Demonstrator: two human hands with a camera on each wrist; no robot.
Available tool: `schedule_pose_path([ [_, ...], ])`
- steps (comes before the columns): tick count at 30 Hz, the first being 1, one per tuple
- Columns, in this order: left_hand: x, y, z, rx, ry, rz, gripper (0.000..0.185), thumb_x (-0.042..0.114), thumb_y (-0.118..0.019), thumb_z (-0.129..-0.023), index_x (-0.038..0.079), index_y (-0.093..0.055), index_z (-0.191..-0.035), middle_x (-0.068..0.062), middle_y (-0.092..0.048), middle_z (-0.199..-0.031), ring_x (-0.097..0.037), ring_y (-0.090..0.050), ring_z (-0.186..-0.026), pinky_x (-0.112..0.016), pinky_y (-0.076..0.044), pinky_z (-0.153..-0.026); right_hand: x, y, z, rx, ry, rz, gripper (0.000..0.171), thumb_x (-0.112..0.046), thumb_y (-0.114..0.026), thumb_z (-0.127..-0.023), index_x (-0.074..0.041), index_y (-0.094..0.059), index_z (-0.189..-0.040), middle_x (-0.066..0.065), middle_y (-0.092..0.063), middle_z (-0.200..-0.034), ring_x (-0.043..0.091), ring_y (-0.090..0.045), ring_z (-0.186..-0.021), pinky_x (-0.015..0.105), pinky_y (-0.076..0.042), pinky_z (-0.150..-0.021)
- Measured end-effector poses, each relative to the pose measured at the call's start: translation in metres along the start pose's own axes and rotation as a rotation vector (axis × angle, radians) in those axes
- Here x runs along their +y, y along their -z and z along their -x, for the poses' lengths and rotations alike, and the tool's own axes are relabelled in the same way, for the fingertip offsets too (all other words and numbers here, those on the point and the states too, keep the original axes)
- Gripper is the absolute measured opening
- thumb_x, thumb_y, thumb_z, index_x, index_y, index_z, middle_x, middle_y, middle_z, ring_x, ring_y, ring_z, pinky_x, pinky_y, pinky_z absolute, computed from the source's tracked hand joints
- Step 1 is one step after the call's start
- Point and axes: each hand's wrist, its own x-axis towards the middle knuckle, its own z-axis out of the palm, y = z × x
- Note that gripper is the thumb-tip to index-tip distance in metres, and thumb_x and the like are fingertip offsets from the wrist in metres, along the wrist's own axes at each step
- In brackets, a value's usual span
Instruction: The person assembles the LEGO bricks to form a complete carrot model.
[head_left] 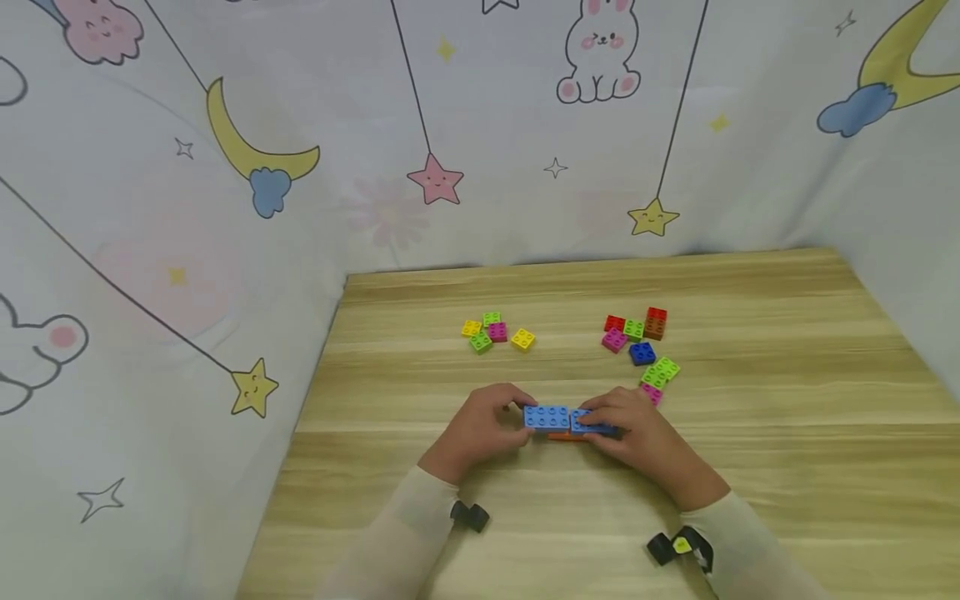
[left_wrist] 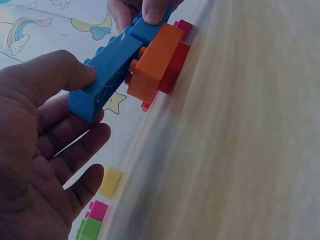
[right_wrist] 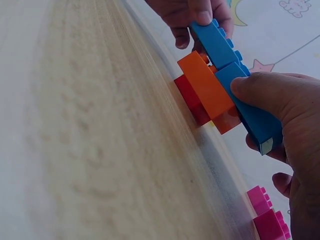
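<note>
Both hands meet at the near middle of the wooden table (head_left: 750, 400); left hand (head_left: 480, 429) pinches the left blue brick (head_left: 547, 417) at its outer end, thumb on top, other fingers (left_wrist: 75, 150) loosely spread below; right hand (head_left: 637, 433) pinches the right blue brick (head_left: 588, 423), thumb (right_wrist: 265, 90) over its top; the two blue bricks sit end to end on an orange brick (left_wrist: 155, 62), which sits on a red brick (left_wrist: 175, 67) touching the table; loose yellow, green and pink bricks (head_left: 495, 332) lie further back to the left; red, green, pink and blue bricks (head_left: 641, 342) further back to the right, near the right hand; printed curtain (head_left: 225, 167) behind.
</note>
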Motion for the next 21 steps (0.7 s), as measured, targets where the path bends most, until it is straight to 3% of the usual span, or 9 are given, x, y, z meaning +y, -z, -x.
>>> schedule_pose_path([
  [5, 0.002, -0.004, -0.001, -0.005, -0.049, -0.01, 0.036, 0.019, -0.08, -0.08, 0.032, -0.069, -0.111, 0.02, -0.064, -0.109, -0.011, -0.061, -0.096, -0.032, -0.051, -0.088, 0.001, 0.0, 0.0, 0.005, 0.011, 0.001, 0.026, -0.02, -0.083, -0.079, -0.024, -0.076, -0.104, -0.011, -0.068, -0.112, 0.011, -0.058, -0.103, 0.035, -0.04, -0.087],
  [12, 0.0, -0.013, -0.004, -0.014, -0.125, -0.032, 0.037, 0.021, -0.079, -0.082, 0.032, -0.068, -0.116, 0.019, -0.062, -0.107, 0.0, -0.056, -0.096, -0.024, -0.049, -0.089, 0.0, -0.001, 0.001, 0.005, -0.001, -0.001, 0.026, -0.019, -0.083, -0.079, -0.024, -0.076, -0.104, -0.01, -0.069, -0.11, 0.012, -0.058, -0.101, 0.035, -0.04, -0.086],
  [21, 0.007, -0.026, -0.013, -0.011, -0.192, -0.073, 0.032, 0.03, -0.077, -0.085, 0.026, -0.07, -0.116, 0.013, -0.065, -0.111, -0.003, -0.057, -0.104, -0.022, -0.047, -0.091, 0.001, -0.001, 0.0, 0.016, 0.012, -0.014, 0.026, -0.02, -0.083, -0.079, -0.024, -0.076, -0.103, -0.01, -0.068, -0.112, 0.01, -0.058, -0.102, 0.034, -0.039, -0.086],
])
